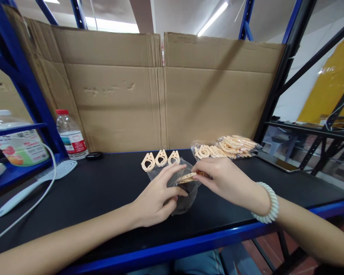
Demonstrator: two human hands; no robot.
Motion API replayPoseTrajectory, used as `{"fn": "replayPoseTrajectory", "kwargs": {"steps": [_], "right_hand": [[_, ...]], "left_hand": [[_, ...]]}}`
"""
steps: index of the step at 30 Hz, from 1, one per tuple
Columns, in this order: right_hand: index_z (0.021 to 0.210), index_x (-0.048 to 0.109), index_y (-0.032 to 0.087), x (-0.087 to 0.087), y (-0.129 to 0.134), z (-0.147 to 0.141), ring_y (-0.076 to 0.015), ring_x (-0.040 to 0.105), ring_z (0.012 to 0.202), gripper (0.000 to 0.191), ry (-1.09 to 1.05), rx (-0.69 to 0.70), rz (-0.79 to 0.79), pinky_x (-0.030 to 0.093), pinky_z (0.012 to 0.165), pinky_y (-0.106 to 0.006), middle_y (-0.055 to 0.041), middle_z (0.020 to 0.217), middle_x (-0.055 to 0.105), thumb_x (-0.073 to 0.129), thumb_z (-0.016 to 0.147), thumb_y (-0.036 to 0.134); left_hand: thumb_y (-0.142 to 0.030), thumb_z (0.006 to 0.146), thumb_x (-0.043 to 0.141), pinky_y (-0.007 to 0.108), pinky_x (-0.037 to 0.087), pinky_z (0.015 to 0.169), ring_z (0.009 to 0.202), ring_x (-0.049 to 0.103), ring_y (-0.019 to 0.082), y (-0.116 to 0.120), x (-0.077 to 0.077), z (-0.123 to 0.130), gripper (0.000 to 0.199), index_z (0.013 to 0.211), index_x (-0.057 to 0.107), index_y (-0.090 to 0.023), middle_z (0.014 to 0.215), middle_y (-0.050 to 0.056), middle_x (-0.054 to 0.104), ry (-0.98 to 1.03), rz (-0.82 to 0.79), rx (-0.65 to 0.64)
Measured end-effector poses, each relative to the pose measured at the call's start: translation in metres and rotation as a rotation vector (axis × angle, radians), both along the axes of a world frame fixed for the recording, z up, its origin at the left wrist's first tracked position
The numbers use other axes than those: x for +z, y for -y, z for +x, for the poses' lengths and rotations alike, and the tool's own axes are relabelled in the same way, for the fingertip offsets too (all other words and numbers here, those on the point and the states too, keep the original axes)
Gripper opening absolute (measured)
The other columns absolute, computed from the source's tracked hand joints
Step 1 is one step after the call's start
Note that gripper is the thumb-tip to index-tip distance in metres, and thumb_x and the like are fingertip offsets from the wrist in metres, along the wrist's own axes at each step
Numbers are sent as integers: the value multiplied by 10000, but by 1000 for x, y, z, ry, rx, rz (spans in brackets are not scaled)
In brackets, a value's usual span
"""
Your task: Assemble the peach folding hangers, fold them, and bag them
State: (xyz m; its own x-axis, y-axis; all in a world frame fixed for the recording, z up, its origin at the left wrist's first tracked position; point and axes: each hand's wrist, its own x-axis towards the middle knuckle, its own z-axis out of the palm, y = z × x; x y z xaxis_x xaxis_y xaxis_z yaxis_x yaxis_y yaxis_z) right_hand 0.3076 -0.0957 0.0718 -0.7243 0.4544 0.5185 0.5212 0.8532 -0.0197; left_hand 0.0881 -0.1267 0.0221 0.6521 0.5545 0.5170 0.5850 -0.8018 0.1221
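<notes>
My right hand (222, 175) pinches a beige plastic clip (187, 178) by its right end, at the mouth of a clear plastic bag (186, 202). Seen edge-on, the clip lies partly inside the bag. My left hand (160, 194) is at the bag's left side, thumb and forefinger spread around the mouth, with the lower fingers curled against the film. Just beyond the bag, three beige ring-shaped clips lie in a row: a left clip (148, 162), a middle clip (161, 157) and a right clip (174, 157), the last partly behind the bag.
Filled bags of clips (235, 147) lie at the back right, near a flat dark device (278, 162). On the left are a hairbrush (37, 187), a white cable (50, 179), a red-capped bottle (71, 135) and a small black object (94, 156). Cardboard (117, 95) walls the back.
</notes>
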Motion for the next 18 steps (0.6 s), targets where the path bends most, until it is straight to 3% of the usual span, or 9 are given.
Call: {"fn": "replayPoseTrajectory", "kwargs": {"steps": [2, 3, 7, 13, 18], "right_hand": [[838, 612, 133, 1, 0, -2, -113, 520, 655, 97, -2, 4, -12, 376, 621, -231, -21, 719, 579, 522, 873, 132], [824, 609, 131, 2, 0, -3, -112, 515, 648, 95, 0, 4, -17, 373, 615, -231, -18, 711, 574, 525, 867, 125], [812, 595, 127, 4, 4, -3, -113, 517, 664, 98, 6, 12, -47, 383, 622, -230, -24, 738, 576, 514, 861, 100], [867, 610, 128, 6, 10, 4, -125, 545, 700, 126, -18, 28, -39, 419, 651, -242, -37, 769, 593, 487, 882, 105], [907, 620, 123, -3, 17, 8, -148, 571, 745, 157, -12, 27, 101, 452, 679, -266, -64, 797, 611, 462, 900, 126]], "left_hand": [[-226, 783, 568, 583, 179, 1095, 1370, 143, 364, 1, 2, 10, 273, 1039, 663, -240, 1514, 38, 146, -15, -36, 98], [-336, 777, 603, 608, 157, 1086, 1372, 97, 400, 2, 2, 15, 318, 1074, 657, -238, 1529, 43, 99, -35, -56, 147], [-641, 676, 617, 684, 79, 1041, 1348, -40, 494, 2, 0, 31, 735, 1263, 555, -203, 1544, 100, -4, -129, -99, 270], [-660, 692, 588, 716, 57, 1004, 1351, -84, 482, 1, -12, 29, 694, 1264, 552, -269, 1548, 83, -37, -184, -125, 355], [-650, 699, 596, 734, 89, 983, 1343, -75, 501, 4, -16, 26, 673, 1274, 535, -305, 1545, 57, -89, -164, -170, 331]]}}
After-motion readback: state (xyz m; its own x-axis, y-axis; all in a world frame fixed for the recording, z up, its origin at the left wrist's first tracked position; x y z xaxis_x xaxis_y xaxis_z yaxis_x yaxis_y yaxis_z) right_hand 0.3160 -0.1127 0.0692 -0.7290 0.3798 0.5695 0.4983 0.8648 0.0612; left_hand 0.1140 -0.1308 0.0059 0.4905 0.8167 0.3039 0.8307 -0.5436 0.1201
